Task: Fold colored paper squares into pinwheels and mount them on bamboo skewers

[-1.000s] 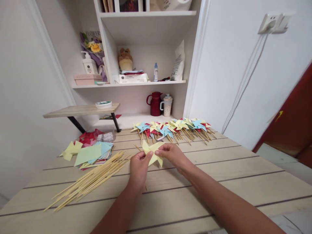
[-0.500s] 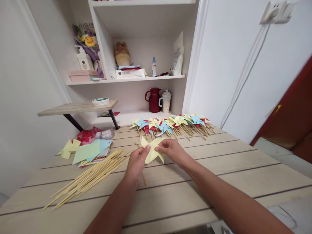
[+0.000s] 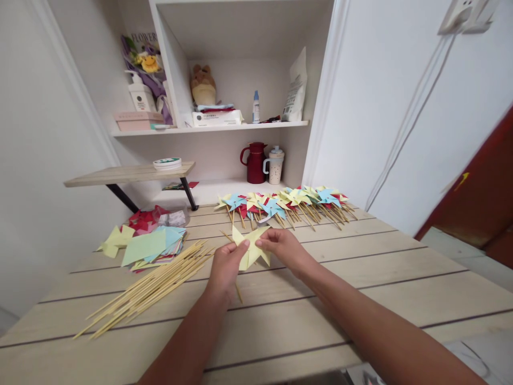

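Note:
A pale yellow paper pinwheel (image 3: 251,258) is held up between my two hands above the table. My left hand (image 3: 227,262) pinches it near its centre, thumb in front and fingers hidden behind. From the other side my right hand (image 3: 282,247) grips a blade between thumb and index finger. A thin wooden stick (image 3: 239,294) shows below the left hand, and a bit of it pokes out above; whether it lies on the table or in the hand I cannot tell.
Wooden skewers (image 3: 150,291) lie in a bundle at left. Coloured paper squares (image 3: 144,247) and a yellow pinwheel (image 3: 116,240) are behind them. Several finished pinwheels (image 3: 296,198) line the table's back edge. A small raised stand (image 3: 132,175) is at back left; a red jug (image 3: 255,163) stands beyond.
The camera view has shifted slightly. My hands keep nearly the same grip on the yellow pinwheel, with hardly any movement.

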`<state>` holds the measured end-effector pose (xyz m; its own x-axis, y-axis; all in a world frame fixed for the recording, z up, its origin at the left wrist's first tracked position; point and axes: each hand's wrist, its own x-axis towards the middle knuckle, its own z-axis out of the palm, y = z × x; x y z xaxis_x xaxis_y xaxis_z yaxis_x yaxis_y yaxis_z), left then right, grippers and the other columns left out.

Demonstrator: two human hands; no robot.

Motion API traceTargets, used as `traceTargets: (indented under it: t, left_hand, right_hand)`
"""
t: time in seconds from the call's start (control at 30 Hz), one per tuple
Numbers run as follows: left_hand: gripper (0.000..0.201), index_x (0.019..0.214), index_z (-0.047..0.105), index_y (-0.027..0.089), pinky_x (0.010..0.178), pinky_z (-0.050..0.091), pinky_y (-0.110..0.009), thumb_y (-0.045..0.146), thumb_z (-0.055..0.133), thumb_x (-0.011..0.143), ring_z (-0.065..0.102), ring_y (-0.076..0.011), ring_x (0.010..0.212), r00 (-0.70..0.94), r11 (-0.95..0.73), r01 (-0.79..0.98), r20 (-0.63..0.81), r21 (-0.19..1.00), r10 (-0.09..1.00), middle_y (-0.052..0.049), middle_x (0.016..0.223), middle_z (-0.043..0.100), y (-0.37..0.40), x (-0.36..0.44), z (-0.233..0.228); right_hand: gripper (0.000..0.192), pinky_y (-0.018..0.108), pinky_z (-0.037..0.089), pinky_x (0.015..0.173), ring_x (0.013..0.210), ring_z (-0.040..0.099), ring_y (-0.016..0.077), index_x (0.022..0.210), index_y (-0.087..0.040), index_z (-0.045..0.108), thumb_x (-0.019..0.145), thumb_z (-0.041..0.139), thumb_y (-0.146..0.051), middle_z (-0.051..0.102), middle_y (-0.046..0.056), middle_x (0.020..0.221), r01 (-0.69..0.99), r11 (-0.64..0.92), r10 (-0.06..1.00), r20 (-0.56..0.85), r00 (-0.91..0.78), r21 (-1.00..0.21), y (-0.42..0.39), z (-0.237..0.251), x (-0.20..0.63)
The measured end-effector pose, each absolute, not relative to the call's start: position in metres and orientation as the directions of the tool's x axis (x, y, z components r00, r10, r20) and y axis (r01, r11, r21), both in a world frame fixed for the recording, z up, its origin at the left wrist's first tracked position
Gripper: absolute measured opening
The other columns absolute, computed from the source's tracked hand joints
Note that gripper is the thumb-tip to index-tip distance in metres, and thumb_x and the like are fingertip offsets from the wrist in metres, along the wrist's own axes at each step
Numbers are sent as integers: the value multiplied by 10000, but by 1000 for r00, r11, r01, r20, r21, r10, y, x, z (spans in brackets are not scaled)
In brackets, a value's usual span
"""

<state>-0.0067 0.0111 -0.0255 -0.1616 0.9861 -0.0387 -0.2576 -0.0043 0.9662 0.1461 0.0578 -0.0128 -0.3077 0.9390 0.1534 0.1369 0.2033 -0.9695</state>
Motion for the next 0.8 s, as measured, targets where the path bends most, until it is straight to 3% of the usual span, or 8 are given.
traceTargets:
  t: [0.17, 0.37, 0.63, 0.8]
  left_hand:
    - [425, 795, 769, 113, 638, 484, -296, 474, 849, 586, 655, -191, 609, -156, 12, -265, -56, 964, 986, -85, 689, 736, 11, -7, -26]
    - [407, 839, 775, 110, 674, 502, -303, 413, 857, 581, 674, -192, 628, -240, -14, -335, -71, 942, 968, -79, 698, 743, 11, -6, -23]
    - [387, 823, 777, 110, 640, 493, -284, 407, 855, 588, 671, -184, 627, -287, -22, -331, -78, 943, 955, -83, 687, 741, 11, -8, -23]
    - [379, 835, 778, 103, 671, 502, -292, 403, 843, 614, 688, -199, 674, -281, -22, -319, -72, 947, 957, -92, 707, 748, 10, -8, -24]
  right_hand:
    - [240, 261, 378, 584, 579, 501, 120, 668, -168, 590, 686, 720, -369, 581, -26, 602, 94, 165, 941, 128, -312, -982, 57, -13, 146]
    - [355, 253, 394, 579, 589, 535, 128, 924, -223, 516, 667, 755, -279, 563, -67, 638, 74, 247, 912, 206, -356, -966, 60, -19, 149]
    - [161, 271, 415, 648, 650, 524, 130, 890, -223, 609, 756, 694, -251, 577, -43, 709, 183, 454, 853, 367, -370, -872, 55, -13, 148]
    - [106, 292, 437, 674, 706, 561, 158, 718, -211, 635, 769, 712, -264, 632, -4, 738, 224, 540, 831, 472, -292, -811, 56, -12, 149]
